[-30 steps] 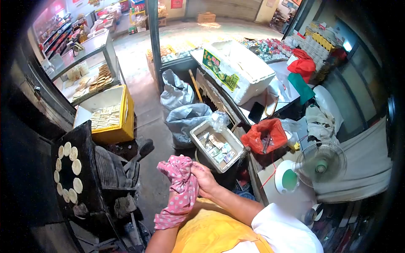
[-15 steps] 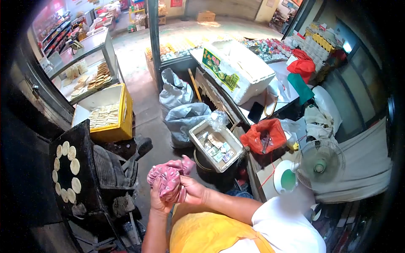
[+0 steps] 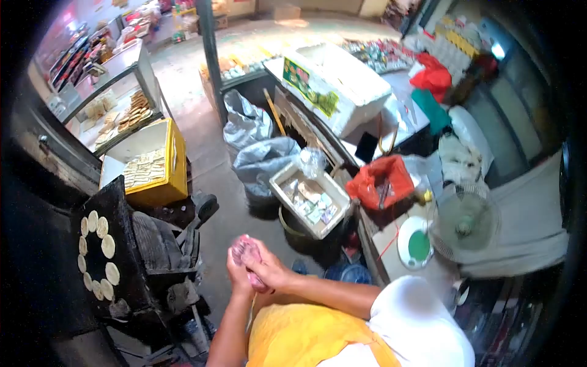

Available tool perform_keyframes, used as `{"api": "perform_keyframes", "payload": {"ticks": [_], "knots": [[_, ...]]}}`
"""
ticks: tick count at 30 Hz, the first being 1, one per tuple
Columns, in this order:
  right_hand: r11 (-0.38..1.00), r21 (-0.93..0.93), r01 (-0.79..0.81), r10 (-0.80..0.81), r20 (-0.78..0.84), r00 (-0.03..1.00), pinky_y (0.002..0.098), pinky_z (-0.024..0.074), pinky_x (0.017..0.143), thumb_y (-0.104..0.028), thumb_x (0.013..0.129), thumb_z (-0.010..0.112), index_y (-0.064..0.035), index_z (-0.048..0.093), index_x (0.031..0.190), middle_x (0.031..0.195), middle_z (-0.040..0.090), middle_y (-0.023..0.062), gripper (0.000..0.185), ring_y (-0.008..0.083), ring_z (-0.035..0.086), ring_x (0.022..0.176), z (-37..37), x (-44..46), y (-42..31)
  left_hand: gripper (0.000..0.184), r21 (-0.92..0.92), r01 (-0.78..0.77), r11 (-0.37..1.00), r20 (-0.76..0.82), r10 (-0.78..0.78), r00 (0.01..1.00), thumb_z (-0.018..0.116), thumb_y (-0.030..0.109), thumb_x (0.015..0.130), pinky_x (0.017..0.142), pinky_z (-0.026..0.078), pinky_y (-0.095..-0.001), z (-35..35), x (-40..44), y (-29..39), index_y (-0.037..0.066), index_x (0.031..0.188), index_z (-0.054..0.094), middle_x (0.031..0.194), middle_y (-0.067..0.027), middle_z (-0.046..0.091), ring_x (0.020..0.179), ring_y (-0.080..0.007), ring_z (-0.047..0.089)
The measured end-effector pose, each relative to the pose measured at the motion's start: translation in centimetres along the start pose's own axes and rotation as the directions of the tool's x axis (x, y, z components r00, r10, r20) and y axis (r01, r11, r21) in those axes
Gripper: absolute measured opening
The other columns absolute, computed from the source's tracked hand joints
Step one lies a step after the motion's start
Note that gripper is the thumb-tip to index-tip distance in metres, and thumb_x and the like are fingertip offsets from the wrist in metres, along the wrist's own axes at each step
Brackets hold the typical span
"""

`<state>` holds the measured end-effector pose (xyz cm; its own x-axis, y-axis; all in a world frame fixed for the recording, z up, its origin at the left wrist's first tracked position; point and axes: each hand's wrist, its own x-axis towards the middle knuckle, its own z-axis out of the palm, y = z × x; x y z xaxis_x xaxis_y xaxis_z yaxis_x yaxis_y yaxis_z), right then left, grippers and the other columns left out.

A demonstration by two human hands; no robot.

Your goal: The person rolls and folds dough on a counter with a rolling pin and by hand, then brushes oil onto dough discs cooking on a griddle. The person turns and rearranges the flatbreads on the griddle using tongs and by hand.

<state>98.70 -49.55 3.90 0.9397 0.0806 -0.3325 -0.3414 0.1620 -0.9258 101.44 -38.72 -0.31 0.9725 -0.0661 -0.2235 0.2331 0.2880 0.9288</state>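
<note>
A pink patterned cloth (image 3: 246,249) is bunched up in front of my yellow apron, squeezed between both hands. My left hand (image 3: 238,273) is closed around its left side. From the right, my right hand (image 3: 270,269) wraps over it, with the thumb side pressing across the top. Much of the cloth is hidden inside my fingers. Left of my hands, a dark griddle (image 3: 136,254) holds a ring of round flat breads (image 3: 108,246), apart from both hands.
A yellow box (image 3: 176,162) holds rows of flatbreads. In the middle stand grey sacks (image 3: 264,160) and a white foam box (image 3: 281,181) with banknotes inside. To the right are a red bag (image 3: 400,177), a green-centred dish (image 3: 403,243) and a fan (image 3: 465,223). A large foam box (image 3: 361,101) sits behind.
The cloth, loosely bunched with a loose end sticking out before, is now squeezed into a smaller bundle. Both hands have closed tighter around it. The view has shifted slightly.
</note>
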Motion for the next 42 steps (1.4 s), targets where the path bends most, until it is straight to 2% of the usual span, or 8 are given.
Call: {"api": "perform_keyframes", "payload": {"ticks": [5,11,24,27,29,32,35,42], "knots": [[0.848,-0.49,0.2,-0.243,-0.024,0.97,0.0454,0.0363,0.112,-0.043,0.085,0.073,-0.0029,0.026,0.154,0.143,0.047,0.0277,0.093,0.0411,0.046,0.134,-1.7,-1.8,0.7,0.057,-0.181,0.198,0.963,-0.088,-0.216,0.972,0.046,0.06,0.101,0.082,0.055,-0.0372,0.6,1.1,0.3,0.009,0.124,0.057,0.11,-0.0042,0.065,0.092,-0.0214,0.065],[0.919,0.391,-0.038,0.032,0.022,0.999,0.0303,0.0514,0.07,-0.01,0.089,0.071,-0.0007,0.051,0.121,0.091,0.062,0.003,0.039,0.0115,0.056,0.076,-6.0,-4.6,7.4,0.055,0.084,0.497,0.864,0.108,-0.504,0.857,0.041,0.051,0.105,0.098,0.048,-0.0371,4.2,0.7,-3.3,0.006,0.135,0.05,0.127,-0.01,0.063,0.114,-0.023,0.061],[0.712,0.515,0.477,0.269,-0.828,0.492,0.0495,0.0517,0.101,-0.029,0.094,0.065,-0.0061,0.05,0.138,0.131,0.061,0.0104,0.052,0.0263,0.062,0.118,-29.7,-17.8,8.4,0.048,0.449,0.329,0.831,0.256,-0.472,0.843,0.057,0.042,0.102,0.091,0.051,-0.0312,8.1,4.0,-0.7,0.007,0.135,0.056,0.114,-0.0045,0.066,0.1,-0.0146,0.065],[0.888,0.459,-0.003,0.452,-0.873,0.181,0.0477,0.0456,0.104,-0.043,0.097,0.062,-0.0065,0.035,0.152,0.147,0.049,0.0134,0.071,0.0297,0.046,0.136,-35.0,-17.4,7.3,0.034,0.311,0.32,0.895,0.316,-0.415,0.853,0.057,0.025,0.103,0.088,0.05,-0.0281,10.1,3.9,1.0,0.006,0.131,0.057,0.111,-0.005,0.067,0.099,-0.0139,0.065],[0.992,-0.064,-0.111,-0.031,-0.962,0.27,0.0445,0.0403,0.11,-0.034,0.099,0.062,-0.0035,0.031,0.153,0.149,0.045,0.015,0.069,0.0271,0.042,0.139,-36.6,-16.1,7.6,0.027,0.281,0.165,0.945,0.394,-0.271,0.879,0.058,0.019,0.102,0.089,0.051,-0.0292,11.5,3.9,3.2,0.005,0.125,0.06,0.112,-0.0058,0.067,0.1,-0.0147,0.065],[0.979,0.019,0.204,-0.089,-0.859,0.505,0.0295,0.0517,0.086,-0.024,0.1,0.063,-0.0004,0.059,0.13,0.115,0.068,0.0123,0.039,0.014,0.067,0.099,-31.8,-16.6,-3.1,0.009,0.215,-0.257,0.942,0.553,0.099,0.827,0.057,0.001,0.096,0.096,0.047,-0.0311,13.7,3.8,8.7,0.003,0.1,0.064,0.115,-0.0106,0.065,0.109,-0.0177,0.061],[0.701,-0.495,0.513,-0.708,-0.571,0.416,0.0302,0.0532,0.083,-0.024,0.102,0.059,0.0038,0.061,0.127,0.102,0.068,0.0133,0.038,0.017,0.067,0.092,-28.0,-17.9,-13.0,0.015,0.082,-0.551,0.83,0.626,0.387,0.677,0.056,0.007,0.092,0.109,0.041,-0.0466,15.8,2.3,16.3,0.005,0.105,0.063,0.132,-0.0217,0.059,0.13,-0.0312,0.052],[0.072,-0.834,0.547,-0.951,0.109,0.291,0.0308,0.053,0.082,-0.022,0.1,0.06,0.0034,0.06,0.128,0.103,0.068,0.0133,0.037,0.0174,0.066,0.091,-21.4,-22.7,-24.5,0.039,-0.336,-0.897,0.288,0.723,0.689,-0.05,0.057,0.027,0.091,0.11,0.037,-0.0487,15.7,-2.1,29.1,0.006,0.124,0.058,0.136,-0.0223,0.053,0.131,-0.0332,0.048]]}}
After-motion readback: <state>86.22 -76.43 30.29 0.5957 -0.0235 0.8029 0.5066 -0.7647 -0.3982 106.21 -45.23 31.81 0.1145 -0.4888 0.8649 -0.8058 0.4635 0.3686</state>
